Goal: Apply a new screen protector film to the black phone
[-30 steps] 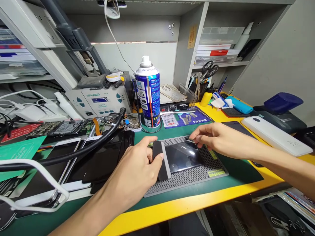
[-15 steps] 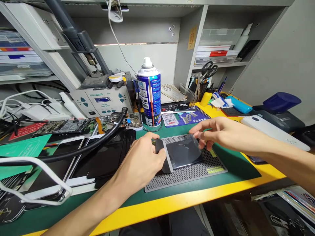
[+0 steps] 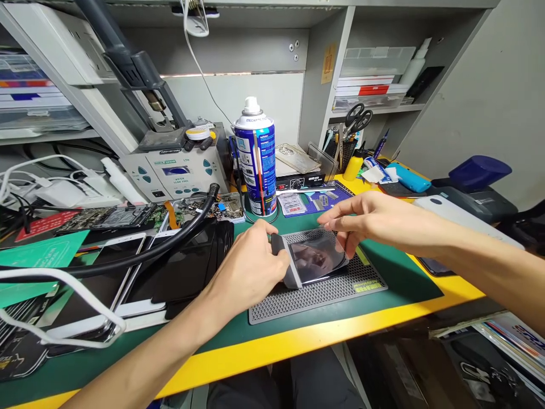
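My left hand (image 3: 251, 264) is closed around the dark end of a flat squeegee (image 3: 291, 267) with a grey edge strip. The strip presses on the left side of a shiny transparent film (image 3: 313, 254). At the far right corner, my right hand (image 3: 351, 223) pinches the film between thumb and fingers and holds that side raised. Under the film lies a black glossy panel, partly covered. Both rest on a grey perforated mat (image 3: 272, 309) with yellow lettering. Reflections on the film hide some of the panel.
A blue spray can (image 3: 256, 162) stands behind the mat. To the left lie several dark phone screens (image 3: 170, 272), with a thick black hose (image 3: 140, 264) across them. A grey control unit (image 3: 174, 173) sits behind. A white phone (image 3: 451, 213) lies at right.
My right hand has moved slightly left and up, lifting the film's right side, which now curves and reflects. The left hand keeps its grip on the squeegee.
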`<state>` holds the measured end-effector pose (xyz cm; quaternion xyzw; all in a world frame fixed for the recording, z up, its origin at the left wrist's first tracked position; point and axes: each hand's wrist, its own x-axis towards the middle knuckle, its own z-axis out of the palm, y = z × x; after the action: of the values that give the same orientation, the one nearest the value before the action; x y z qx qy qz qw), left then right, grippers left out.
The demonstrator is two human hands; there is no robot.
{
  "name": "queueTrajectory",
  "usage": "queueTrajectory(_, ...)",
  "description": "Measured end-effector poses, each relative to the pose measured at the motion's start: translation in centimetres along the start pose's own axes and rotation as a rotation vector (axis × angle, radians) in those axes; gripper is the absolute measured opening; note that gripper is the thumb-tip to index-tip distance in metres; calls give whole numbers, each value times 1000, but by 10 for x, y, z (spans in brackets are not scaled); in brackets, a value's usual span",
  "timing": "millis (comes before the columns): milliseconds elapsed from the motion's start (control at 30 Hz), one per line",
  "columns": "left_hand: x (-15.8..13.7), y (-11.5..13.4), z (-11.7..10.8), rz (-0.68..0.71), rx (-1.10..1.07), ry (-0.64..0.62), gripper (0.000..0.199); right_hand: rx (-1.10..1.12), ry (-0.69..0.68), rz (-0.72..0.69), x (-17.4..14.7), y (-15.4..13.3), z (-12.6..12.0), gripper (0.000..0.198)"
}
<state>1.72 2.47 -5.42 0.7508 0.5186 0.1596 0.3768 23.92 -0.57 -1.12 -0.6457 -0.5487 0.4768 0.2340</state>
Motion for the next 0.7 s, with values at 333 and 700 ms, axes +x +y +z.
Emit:
queueTrajectory(333, 3, 2, -1, 9, 14, -26, 25, 118, -121, -56, 5, -11, 6, 12)
queueTrajectory(700, 5, 1, 0, 9, -38, -54, 20, 133, -172, -146, 13, -28, 29, 15)
